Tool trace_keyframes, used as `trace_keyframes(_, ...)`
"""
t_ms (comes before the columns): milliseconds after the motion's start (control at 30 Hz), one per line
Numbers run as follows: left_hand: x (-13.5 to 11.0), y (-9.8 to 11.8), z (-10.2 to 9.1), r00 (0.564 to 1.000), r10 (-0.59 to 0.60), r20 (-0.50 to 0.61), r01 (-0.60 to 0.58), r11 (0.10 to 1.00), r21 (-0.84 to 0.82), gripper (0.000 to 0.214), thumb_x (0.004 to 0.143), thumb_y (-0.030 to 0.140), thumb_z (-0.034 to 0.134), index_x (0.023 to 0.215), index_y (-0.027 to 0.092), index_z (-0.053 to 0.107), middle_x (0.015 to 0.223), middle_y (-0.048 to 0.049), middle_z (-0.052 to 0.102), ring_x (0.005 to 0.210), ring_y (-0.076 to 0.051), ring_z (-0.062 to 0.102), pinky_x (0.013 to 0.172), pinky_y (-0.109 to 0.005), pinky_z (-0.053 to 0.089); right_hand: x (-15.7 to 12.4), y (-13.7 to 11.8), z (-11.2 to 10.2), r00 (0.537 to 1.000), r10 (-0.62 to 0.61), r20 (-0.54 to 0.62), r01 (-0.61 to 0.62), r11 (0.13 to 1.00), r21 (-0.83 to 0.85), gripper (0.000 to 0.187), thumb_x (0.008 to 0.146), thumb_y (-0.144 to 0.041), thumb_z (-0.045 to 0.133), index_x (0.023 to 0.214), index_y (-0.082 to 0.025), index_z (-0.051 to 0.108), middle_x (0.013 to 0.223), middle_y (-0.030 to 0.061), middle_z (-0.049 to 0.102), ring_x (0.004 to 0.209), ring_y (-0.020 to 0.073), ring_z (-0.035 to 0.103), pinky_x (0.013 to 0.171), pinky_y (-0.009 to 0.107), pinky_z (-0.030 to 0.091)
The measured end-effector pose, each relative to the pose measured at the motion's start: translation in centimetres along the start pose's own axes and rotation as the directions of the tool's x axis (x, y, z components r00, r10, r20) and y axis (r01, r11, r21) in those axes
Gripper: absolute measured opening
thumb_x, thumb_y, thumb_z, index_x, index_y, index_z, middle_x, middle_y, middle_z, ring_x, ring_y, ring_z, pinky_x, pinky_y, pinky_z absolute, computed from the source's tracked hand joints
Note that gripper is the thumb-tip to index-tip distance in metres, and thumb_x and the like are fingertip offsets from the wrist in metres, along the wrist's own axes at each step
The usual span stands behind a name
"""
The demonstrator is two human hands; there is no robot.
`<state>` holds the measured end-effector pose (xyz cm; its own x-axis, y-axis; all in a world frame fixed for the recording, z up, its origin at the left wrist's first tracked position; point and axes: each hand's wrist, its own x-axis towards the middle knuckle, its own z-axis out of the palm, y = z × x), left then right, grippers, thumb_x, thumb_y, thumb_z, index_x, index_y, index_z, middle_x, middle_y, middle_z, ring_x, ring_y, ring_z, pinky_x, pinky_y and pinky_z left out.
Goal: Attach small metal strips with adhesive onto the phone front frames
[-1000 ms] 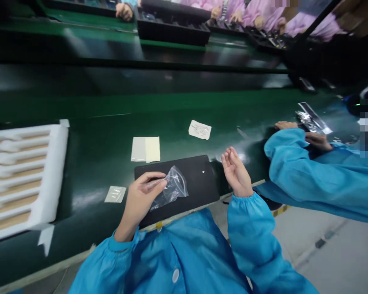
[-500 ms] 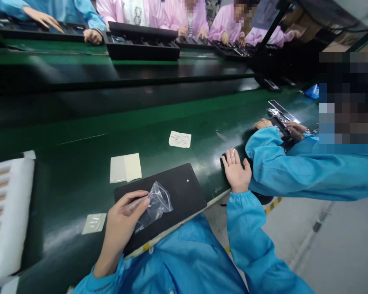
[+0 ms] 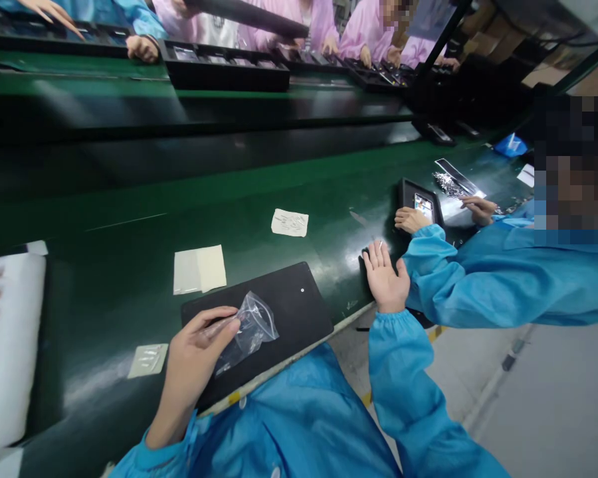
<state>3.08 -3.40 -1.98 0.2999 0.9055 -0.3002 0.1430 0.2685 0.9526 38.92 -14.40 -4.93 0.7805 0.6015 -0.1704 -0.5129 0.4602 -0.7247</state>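
Along the near edge of the green table [image 3: 339, 199] lies a black board [image 3: 299, 309]; over it the left hand [image 3: 195, 355] pinches a clear bag [image 3: 253, 325], while the right hand [image 3: 389, 282] is spread palm-up (a small bright sliver [image 3: 381, 245] at its fingertips).

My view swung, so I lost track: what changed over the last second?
The right hand has opened from cupped to a flatter, upturned palm. Beyond it, a rectangular black box shows more clearly, a co-worker's hand on it. At the back, a long black panel has lifted. The left hand still pinches the clear plastic bag over the flat black rectangular board.
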Motion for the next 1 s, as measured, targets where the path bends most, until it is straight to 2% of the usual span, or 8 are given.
trace_keyframes(133,0.0,0.0,0.0,1.000,-0.006,-0.001,0.006,1.000,0.008,0.041,0.065,0.043,0.085,0.096,0.019,0.070,0.101,-0.0079,0.075,0.099,-0.026,0.071,0.090,-0.032,0.058,-0.1,-0.1,0.2,1.000,0.007,0.017,-0.008,0.999,0.046,0.048,0.100,-0.040,0.026,0.110,-0.023,0.070,0.147,0.0007,0.050,0.133,0.0144,0.050,0.115,0.040,0.036)
trace_keyframes(367,0.2,-0.4,-0.2,1.000,0.008,-0.004,-0.008,1.000,0.014,0.040,0.066,0.042,0.084,0.096,0.019,0.070,0.105,-0.0078,0.074,0.099,-0.025,0.071,0.093,-0.032,0.056,-0.2,-0.2,0.4,1.000,0.022,-0.001,-0.022,0.993,0.114,0.052,0.101,-0.043,0.025,0.110,-0.021,0.070,0.145,0.0017,0.052,0.132,0.0160,0.051,0.115,0.040,0.037)
trace_keyframes(533,0.1,-0.4,-0.2,1.000,0.001,-0.003,-0.001,1.000,0.004,0.042,0.065,0.043,0.084,0.096,0.019,0.070,0.103,-0.0091,0.075,0.100,-0.027,0.071,0.091,-0.034,0.058,-0.5,-0.6,0.9,0.993,0.098,-0.062,-0.087,0.983,0.164,0.046,0.101,-0.029,0.025,0.109,-0.018,0.069,0.137,0.0026,0.060,0.129,0.0147,0.054,0.112,0.037,0.042)
trace_keyframes(667,0.2,-0.6,-0.2,1.000,0.003,-0.003,-0.003,1.000,-0.001,0.041,0.065,0.042,0.085,0.096,0.019,0.071,0.101,-0.0084,0.075,0.098,-0.026,0.072,0.089,-0.032,0.058,-1.3,-0.3,1.6,0.975,0.187,-0.120,-0.177,0.981,0.084,0.036,0.098,-0.015,0.035,0.101,-0.023,0.070,0.116,-0.0013,0.072,0.119,0.0098,0.061,0.110,0.034,0.045)
trace_keyframes(767,0.3,-0.9,-0.2,1.000,0.004,0.000,-0.004,1.000,-0.009,0.040,0.065,0.042,0.085,0.096,0.019,0.070,0.101,-0.0080,0.075,0.098,-0.026,0.072,0.089,-0.031,0.058,-2.4,0.4,2.3,0.972,0.191,-0.138,-0.193,0.981,0.000,0.031,0.096,-0.011,0.042,0.098,-0.024,0.070,0.108,-0.0027,0.074,0.111,0.0088,0.066,0.109,0.032,0.047)
trace_keyframes(867,0.3,-1.1,-0.4,1.000,0.000,0.007,0.000,1.000,-0.016,0.041,0.066,0.042,0.084,0.098,0.019,0.070,0.103,-0.0085,0.074,0.099,-0.026,0.071,0.089,-0.032,0.058,-2.9,0.8,2.9,0.979,0.163,-0.125,-0.167,0.986,-0.025,0.027,0.096,-0.012,0.046,0.098,-0.023,0.070,0.111,-0.0013,0.074,0.112,0.0098,0.066,0.109,0.032,0.047)
trace_keyframes(1000,0.3,-1.1,-0.4,1.000,0.014,0.001,-0.014,1.000,-0.001,0.041,0.066,0.042,0.084,0.097,0.019,0.070,0.103,-0.0087,0.074,0.099,-0.026,0.072,0.090,-0.032,0.058,-2.4,0.3,2.8,0.980,0.142,-0.139,-0.133,0.989,0.071,0.035,0.100,-0.018,0.035,0.100,-0.019,0.070,0.119,0.0022,0.071,0.118,0.0118,0.062,0.110,0.034,0.046)
